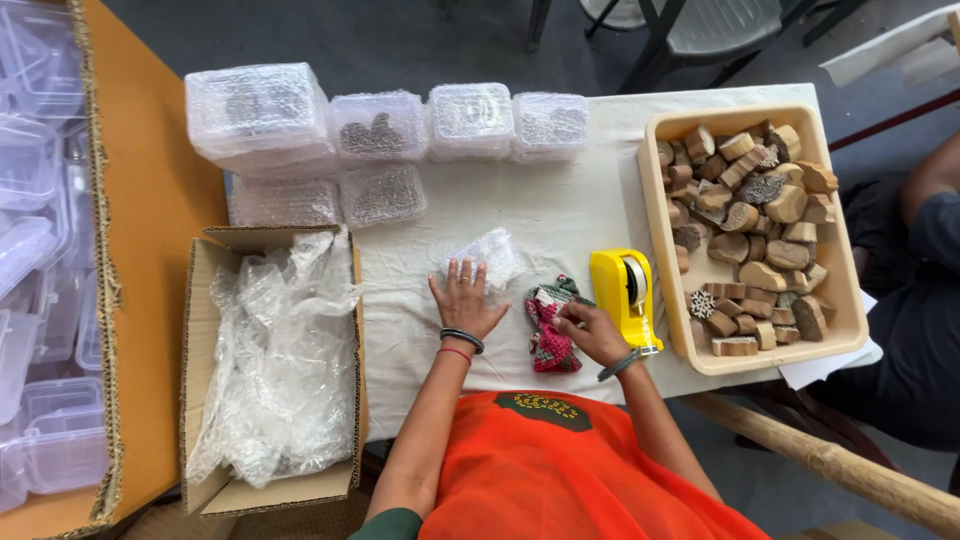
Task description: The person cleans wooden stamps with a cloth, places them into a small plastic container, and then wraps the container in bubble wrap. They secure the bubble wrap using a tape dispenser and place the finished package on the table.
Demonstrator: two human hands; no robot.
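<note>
Your hands are working at centre frame, one on wrap, one on cloth

Your left hand is lying flat and released, fingers spread, pressing a bubble wrap bundle that is sitting just above your fingertips; your right hand is pinching the top edge of the red and green cloth pouch, which is lying just left of it, between both hands. You are risking the bundle springing open, judging by how loosely it is being pinned, and your right wrist is sitting close enough to the yellow tape dispenser to knock it against the tray of wooden blocks
</note>
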